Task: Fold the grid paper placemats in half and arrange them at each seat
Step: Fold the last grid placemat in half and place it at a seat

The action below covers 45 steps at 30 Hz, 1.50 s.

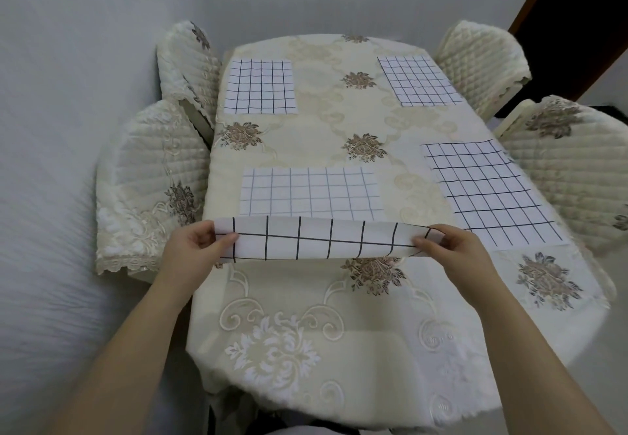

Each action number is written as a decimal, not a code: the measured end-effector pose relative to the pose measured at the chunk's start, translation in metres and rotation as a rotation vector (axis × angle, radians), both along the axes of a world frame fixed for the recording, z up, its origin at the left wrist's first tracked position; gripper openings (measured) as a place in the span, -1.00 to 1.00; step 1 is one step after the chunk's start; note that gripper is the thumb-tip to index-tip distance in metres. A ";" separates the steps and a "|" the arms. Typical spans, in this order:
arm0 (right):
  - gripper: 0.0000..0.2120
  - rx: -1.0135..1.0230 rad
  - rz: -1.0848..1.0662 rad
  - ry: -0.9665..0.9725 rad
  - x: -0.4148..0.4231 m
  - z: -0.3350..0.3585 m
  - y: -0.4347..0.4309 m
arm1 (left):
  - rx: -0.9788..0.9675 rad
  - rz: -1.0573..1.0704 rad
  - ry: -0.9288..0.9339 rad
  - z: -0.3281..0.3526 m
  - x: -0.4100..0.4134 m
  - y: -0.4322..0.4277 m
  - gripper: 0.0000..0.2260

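Fingers (227, 238): those of the left hand (192, 247) and right hand (448, 251) pinch opposite ends of the placemat (316, 241).
Placemat: its lifted edge curls over the half lying flat on the counter (299, 302).
Risk: one hand leading could leave the corners mismatched and the crease crooked.

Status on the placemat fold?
Left hand, right hand pinch near-left placemat corners, near edge raised mid-fold. Three other placemats flat at seats. Nothing blocking.
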State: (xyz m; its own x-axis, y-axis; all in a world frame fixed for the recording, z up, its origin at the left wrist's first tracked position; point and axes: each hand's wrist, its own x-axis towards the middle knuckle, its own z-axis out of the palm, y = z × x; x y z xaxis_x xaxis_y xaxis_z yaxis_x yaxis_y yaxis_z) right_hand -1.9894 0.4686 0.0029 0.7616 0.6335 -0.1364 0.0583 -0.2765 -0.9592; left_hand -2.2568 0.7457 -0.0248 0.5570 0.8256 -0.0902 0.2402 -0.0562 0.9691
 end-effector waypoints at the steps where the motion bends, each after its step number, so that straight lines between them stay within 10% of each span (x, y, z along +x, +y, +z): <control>1: -0.94 0.005 0.009 0.017 0.000 -0.002 -0.003 | -0.010 -0.009 0.001 0.000 -0.003 -0.002 -0.80; 45: -0.84 -0.445 -0.098 -0.067 0.108 -0.112 0.143 | -0.015 0.150 0.472 -0.083 0.099 0.111 -0.90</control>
